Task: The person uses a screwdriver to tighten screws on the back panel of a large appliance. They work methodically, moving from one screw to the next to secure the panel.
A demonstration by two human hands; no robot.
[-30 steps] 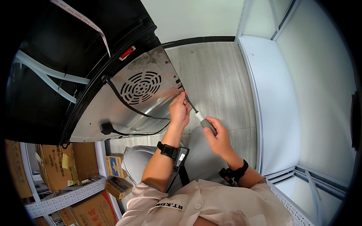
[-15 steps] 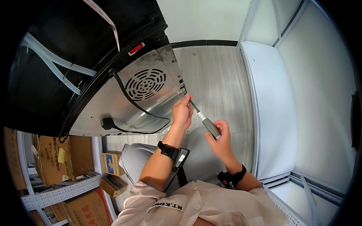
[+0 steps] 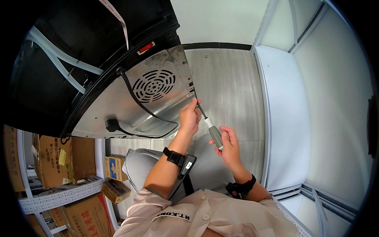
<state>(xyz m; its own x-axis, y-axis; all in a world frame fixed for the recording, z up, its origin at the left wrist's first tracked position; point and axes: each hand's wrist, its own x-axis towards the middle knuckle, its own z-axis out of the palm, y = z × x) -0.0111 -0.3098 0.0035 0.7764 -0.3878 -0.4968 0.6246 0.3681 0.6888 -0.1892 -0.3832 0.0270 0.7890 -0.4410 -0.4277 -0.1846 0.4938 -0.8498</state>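
Note:
A screwdriver (image 3: 215, 136) with a grey and white handle slants from my right hand up to the edge of a metal panel (image 3: 118, 106). My left hand (image 3: 190, 119) pinches its thin shaft close to the tip, right beside the panel's right edge. The tip lies at that edge, and whether it sits in a screw is too small to tell. Around the lower end of the handle are the fingers of my right hand (image 3: 229, 147), the thumb and forefinger loosely apart. The panel, with round vent slots (image 3: 154, 86), belongs to a large black appliance (image 3: 130, 17).
A black power cord (image 3: 136, 100) with its plug (image 3: 112, 125) hangs across the panel. Pale hoses (image 3: 63, 59) and a red switch (image 3: 146, 48) are on the appliance. Cardboard boxes (image 3: 85, 162) fill a shelf at left. A white shelf (image 3: 284, 118) stands right, beyond the wood-look floor (image 3: 233, 87).
My right hand's fingers have shifted their hold on the handle, and the handle end has swung a little left. My left hand stays at the shaft. The whole view has shifted slightly.

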